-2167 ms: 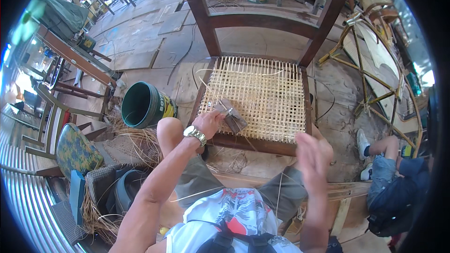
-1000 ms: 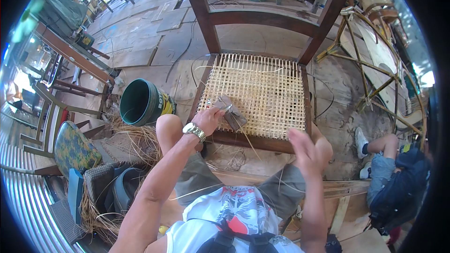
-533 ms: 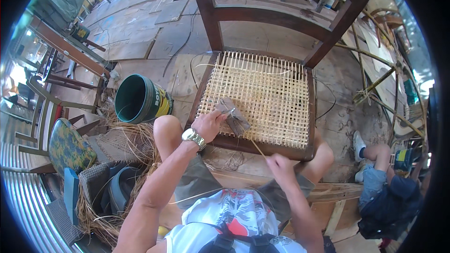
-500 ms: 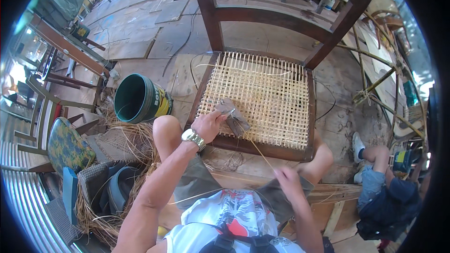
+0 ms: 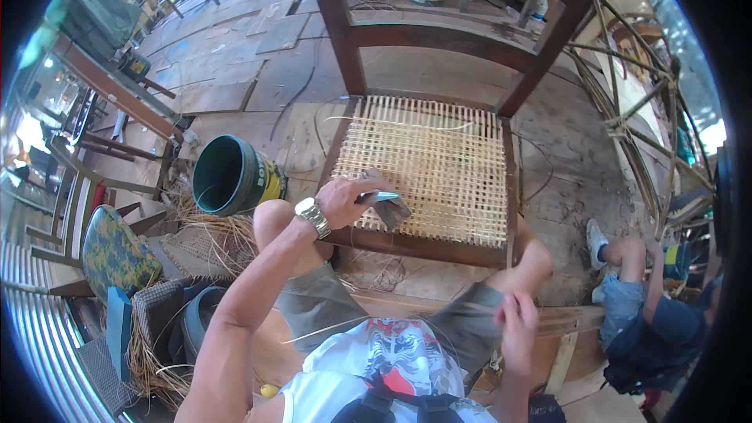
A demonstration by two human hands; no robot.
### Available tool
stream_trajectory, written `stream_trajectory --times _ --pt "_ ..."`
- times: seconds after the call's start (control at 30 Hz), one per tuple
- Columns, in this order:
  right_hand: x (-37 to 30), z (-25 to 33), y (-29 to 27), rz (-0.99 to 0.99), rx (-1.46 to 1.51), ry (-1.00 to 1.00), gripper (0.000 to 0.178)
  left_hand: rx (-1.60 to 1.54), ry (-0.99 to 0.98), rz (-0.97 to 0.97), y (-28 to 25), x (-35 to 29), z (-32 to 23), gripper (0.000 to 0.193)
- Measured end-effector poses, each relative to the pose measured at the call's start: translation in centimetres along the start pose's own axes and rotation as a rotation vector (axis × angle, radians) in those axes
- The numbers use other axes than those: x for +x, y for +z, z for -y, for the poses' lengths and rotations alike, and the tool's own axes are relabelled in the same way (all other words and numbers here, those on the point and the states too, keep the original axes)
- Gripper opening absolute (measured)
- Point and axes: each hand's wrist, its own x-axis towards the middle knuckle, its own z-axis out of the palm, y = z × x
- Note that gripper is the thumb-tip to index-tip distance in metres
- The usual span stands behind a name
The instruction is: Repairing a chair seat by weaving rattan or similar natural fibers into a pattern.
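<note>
A wooden chair (image 5: pixel 407 244) with a woven cane seat (image 5: pixel 439 172) stands before my knees. My left hand (image 5: pixel 345 200), with a watch on its wrist, is closed on a shiny blade-like tool (image 5: pixel 377 197) over the seat's near left part. Under the blade is a brownish-grey pad (image 5: pixel 392 213), lying on the weave; its material is unclear. My right hand (image 5: pixel 517 327) is raised over my right thigh, its fingers curled together. A thin pale cane strand (image 5: pixel 511 254) shows near the seat's right front corner and seems to lead to this hand, but blurs out.
A dark green bucket (image 5: pixel 223 176) lies tipped left of the chair. Loose cane strips (image 5: pixel 145 360) and a camouflage-patterned seat (image 5: pixel 117 247) are farther left. Bamboo poles (image 5: pixel 650 98) lean at the right. Another person (image 5: pixel 654 329) sits at the lower right.
My right hand has moved right and toward me; the strand stretched between it and the pad no longer shows there. The blade in my left hand now lies flatter across the pad.
</note>
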Motion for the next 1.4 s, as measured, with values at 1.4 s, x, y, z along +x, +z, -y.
stream_trajectory --times 1.4 --pt "6.0 4.5 2.4 0.473 -0.228 0.108 0.011 0.332 -0.762 -0.446 -28.7 3.1 19.1 0.058"
